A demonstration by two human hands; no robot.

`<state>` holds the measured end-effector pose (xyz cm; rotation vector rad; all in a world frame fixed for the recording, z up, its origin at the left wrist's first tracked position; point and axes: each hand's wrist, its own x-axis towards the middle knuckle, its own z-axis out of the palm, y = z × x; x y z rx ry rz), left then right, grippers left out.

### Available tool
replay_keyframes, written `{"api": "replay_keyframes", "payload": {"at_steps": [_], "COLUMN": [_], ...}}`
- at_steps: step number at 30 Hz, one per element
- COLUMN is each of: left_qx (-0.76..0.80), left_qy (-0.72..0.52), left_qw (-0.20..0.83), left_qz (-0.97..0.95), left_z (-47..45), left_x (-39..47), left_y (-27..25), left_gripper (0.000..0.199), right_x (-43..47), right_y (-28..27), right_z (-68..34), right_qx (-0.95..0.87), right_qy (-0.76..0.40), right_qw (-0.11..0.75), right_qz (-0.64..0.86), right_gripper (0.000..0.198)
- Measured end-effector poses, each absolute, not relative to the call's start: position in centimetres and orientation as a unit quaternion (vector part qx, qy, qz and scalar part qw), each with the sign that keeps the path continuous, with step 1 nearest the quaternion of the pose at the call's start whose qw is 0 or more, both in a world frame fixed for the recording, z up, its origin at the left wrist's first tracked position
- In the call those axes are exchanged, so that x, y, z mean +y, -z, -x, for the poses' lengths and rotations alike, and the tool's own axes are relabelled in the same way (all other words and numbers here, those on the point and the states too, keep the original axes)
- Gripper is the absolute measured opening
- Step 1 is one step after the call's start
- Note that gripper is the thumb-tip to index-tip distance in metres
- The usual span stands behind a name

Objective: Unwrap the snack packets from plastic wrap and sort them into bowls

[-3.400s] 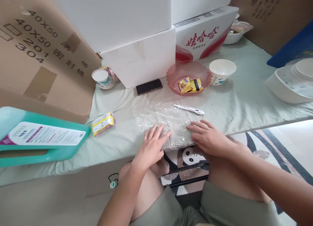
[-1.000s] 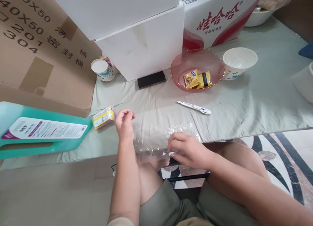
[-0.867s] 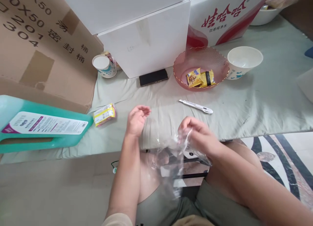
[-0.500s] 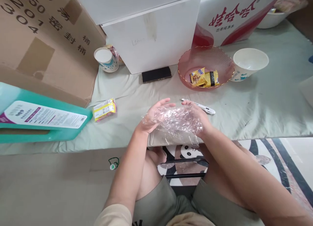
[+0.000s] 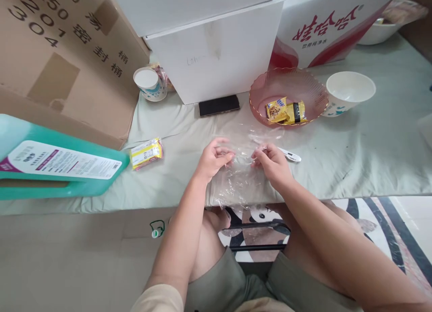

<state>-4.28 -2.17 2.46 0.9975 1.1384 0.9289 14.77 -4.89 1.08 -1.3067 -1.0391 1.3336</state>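
A sheet of clear, crinkled plastic film [image 5: 236, 186] stretches between my two hands, its lower part hanging over the near edge of the table. My left hand [image 5: 215, 158] pinches it on the left between thumb and fingers. On the right, my right hand [image 5: 270, 162] pinches the film with thumb and forefinger. Just behind my right hand lies a white utility knife [image 5: 290, 156], partly covered by the hand and the film. Beyond the hands stands a pink scalloped bowl [image 5: 286, 84] with a gold rim, holding yellow snack packets [image 5: 285, 111].
A black phone [image 5: 219, 106] lies before a white box [image 5: 219, 55]. Paper cups [image 5: 349, 89] stand beside the bowl and at the back left. Leftward are a yellow packet [image 5: 146, 153], a green jug [image 5: 67, 168] and a cardboard box [image 5: 77, 78].
The film was bunched over both open hands; now it is spread between them, with fingers and thumbs closed on it. Part of it now reaches back toward the bowl.
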Motion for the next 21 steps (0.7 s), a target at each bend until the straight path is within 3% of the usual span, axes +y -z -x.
{"api": "replay_keyframes", "payload": {"at_steps": [7,12,17,21], "left_qx": [0.533,0.491,0.512,0.467], "left_qy": [-0.509,-0.429,-0.337,-0.299], "left_qw": [0.571,0.663,0.670,0.711], "left_qz": [-0.363,-0.367,-0.418,-0.434], "left_z": [5.5,5.5,5.1,5.1], "left_x": [-1.6,-1.6,-1.6,-1.7], "left_y": [-2.4,-2.4,-2.6,-2.8], "left_gripper": [0.046,0.060,0.051,0.064], "right_x": [-4.4,-4.4,-4.6,-4.8], "right_y": [-0.5,-0.6,-0.7,-0.7], "right_z": [-14.8,-14.9,-15.3,-16.0], "right_qx": [-0.408,-0.424,-0.479,-0.547], "right_qy": [-0.526,-0.533,-0.505,-0.438], "right_qw": [0.504,0.505,0.518,0.542], "right_qz": [0.551,0.530,0.497,0.463], "right_gripper": [0.033,0.031,0.021,0.013]}}
